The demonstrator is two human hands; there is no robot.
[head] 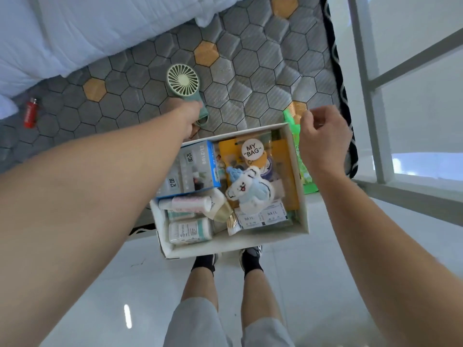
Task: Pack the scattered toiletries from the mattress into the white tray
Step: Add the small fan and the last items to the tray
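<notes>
The white tray [260, 240] sits at the mattress edge, overhanging the floor. Inside lie a blue box [193, 169], an orange "MY BAG" pouch [250, 151], a plush bear [250, 189], small bottles [190, 231] and nail packets [263, 216]. My left hand [189, 116] reaches past the tray and is closed on the handle of a green hand-held fan [183, 81] lying on the mattress [250, 78]. My right hand [323, 139] hovers over the tray's right wall, fingers curled, holding nothing. A green packet [292, 118] lies just beyond the tray's right side.
A red lighter [31, 112] lies far left on the mattress. A white duvet [87, 28] covers the top left. A white metal frame [370, 83] stands right of the mattress edge. My legs and shoes [250, 256] stand on the glossy white floor below.
</notes>
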